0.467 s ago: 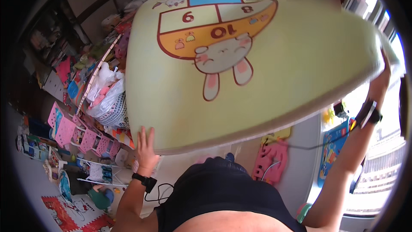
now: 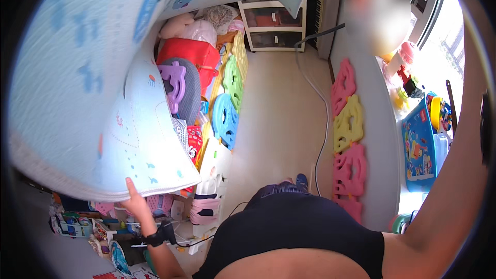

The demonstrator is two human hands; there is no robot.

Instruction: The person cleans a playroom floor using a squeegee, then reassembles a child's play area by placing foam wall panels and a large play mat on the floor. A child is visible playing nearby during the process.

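A large padded play mat fills the left side of the view, raised and curved. Its pale blue face, printed with small sea animals, is towards me. My left hand grips the mat's lower edge, one finger lying on the blue face and the others hidden behind it. The mat's upper part reaches over the far left and runs out of the picture. My right arm is raised along the right rim; its hand is outside the picture.
Fence panels in several colours, one blue, line the floor strip's left side; pink ones line the right wall. A white cable crosses the floor. Drawers stand at the far end. A blue toy box sits by the window.
The mat has swung left and turned, its yellow printed side giving way to the blue one. My left hand has shifted left and down. My right hand has left the mat's right edge and the picture.
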